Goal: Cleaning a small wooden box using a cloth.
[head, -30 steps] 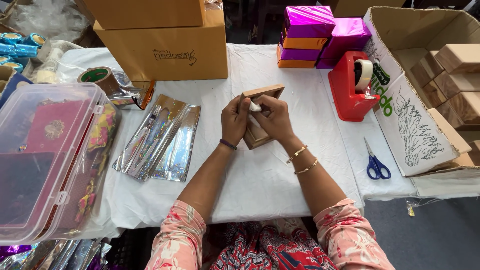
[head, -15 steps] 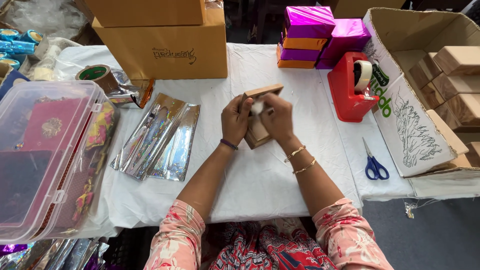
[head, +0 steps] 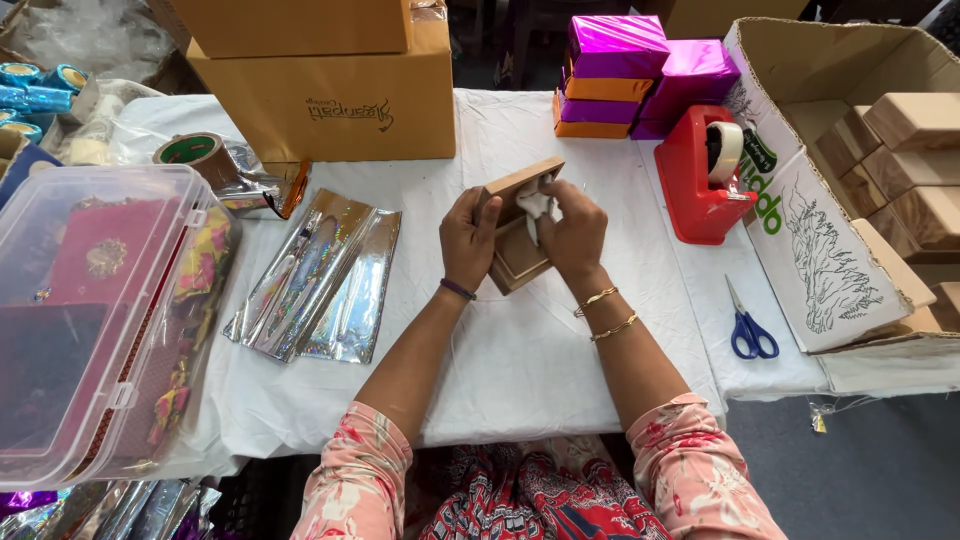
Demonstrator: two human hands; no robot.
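A small open brown wooden box (head: 520, 235) sits at the middle of the white-clothed desk (head: 520, 350), its lid tilted up. The left hand (head: 468, 240) clasps the box's left side, fingers curled round the edge. The right hand (head: 572, 235) pinches a crumpled white tissue (head: 535, 200) at the box's mouth (its fingertips are hidden behind the wad, and so is the box's inside). Left of the box lie shiny silver foil pouches (head: 320, 285); right of it stand a red tape dispenser (head: 700, 175) and blue-handled scissors (head: 748, 325). A clear plastic bin (head: 90, 320), far left of the box, is cut off at the frame's edge.
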